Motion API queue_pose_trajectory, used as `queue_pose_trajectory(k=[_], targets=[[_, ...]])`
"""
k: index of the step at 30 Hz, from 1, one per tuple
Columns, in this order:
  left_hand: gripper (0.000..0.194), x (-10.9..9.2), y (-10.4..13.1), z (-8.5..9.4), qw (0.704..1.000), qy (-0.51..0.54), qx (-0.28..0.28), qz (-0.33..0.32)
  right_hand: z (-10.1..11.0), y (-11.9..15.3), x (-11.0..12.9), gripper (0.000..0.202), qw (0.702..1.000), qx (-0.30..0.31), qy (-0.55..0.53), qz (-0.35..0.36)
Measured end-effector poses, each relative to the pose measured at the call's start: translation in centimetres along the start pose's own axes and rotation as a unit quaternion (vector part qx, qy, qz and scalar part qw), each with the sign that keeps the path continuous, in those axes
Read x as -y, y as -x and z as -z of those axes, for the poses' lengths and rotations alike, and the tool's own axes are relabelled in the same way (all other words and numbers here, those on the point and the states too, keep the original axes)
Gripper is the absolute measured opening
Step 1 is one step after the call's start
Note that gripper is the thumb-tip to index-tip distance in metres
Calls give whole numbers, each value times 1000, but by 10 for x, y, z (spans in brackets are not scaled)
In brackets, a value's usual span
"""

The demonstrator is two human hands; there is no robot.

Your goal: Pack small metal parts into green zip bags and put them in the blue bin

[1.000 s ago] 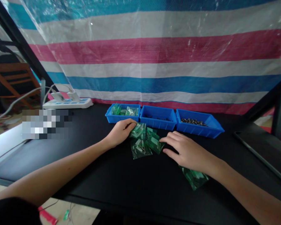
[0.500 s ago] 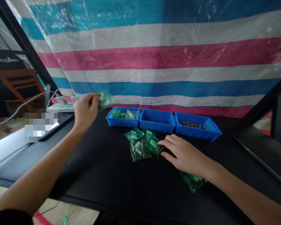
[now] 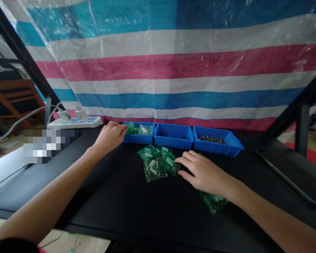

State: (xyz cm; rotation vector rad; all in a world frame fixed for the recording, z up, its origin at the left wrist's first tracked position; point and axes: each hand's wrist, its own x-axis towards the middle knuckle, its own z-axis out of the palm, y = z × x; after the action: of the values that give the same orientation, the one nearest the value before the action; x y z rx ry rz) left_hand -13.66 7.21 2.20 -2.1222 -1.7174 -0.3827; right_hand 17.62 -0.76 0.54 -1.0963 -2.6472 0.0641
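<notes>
My left hand (image 3: pixel 112 135) is at the left end of the left blue bin (image 3: pixel 138 140), its fingers closed on the edge of a small green plastic bag (image 3: pixel 131 127). A clear bag (image 3: pixel 145 130) lies beside it in the bin. On the black table several green bags with small pale pieces (image 3: pixel 149 151) overlap in a pile. My right hand (image 3: pixel 202 172) rests just right of them, fingers apart, its fingertips touching the nearest bag (image 3: pixel 170 164). Another green bag (image 3: pixel 213 202) lies partly hidden under my right wrist.
The middle blue bin (image 3: pixel 173 141) holds small dark pieces, the right one (image 3: pixel 217 147) small metal parts. A dark phone-like slab (image 3: pixel 292 175) lies at the right. A white power strip (image 3: pixel 76 123) with cables stands back left. A striped sheet (image 3: pixel 158 66) hangs behind.
My left hand has come down and right with the green bag, from the air above the table to the left bin. My right hand stays by the pile.
</notes>
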Motion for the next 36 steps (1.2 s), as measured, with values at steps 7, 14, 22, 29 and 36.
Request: queue_pose_trajectory(k=[7, 14, 22, 29, 36], targets=[[38, -13, 5, -1, 1000, 15, -13, 4, 3, -2, 0, 50, 999, 16, -22, -32], [36, -53, 27, 29, 971, 151, -125, -135, 49, 20, 0, 66, 972, 185, -64, -133], [50, -108, 61, 20, 883, 227, 146, -383, 36, 18, -8, 36, 976, 159, -51, -138], [44, -101, 53, 22, 881, 241, 170, -370, 6, -1, -4, 10, 978, -6, -165, -127], [60, -103, 55, 17, 901, 231, 171, -324, -8, -3, 2, 4, 958, -90, -235, -138]])
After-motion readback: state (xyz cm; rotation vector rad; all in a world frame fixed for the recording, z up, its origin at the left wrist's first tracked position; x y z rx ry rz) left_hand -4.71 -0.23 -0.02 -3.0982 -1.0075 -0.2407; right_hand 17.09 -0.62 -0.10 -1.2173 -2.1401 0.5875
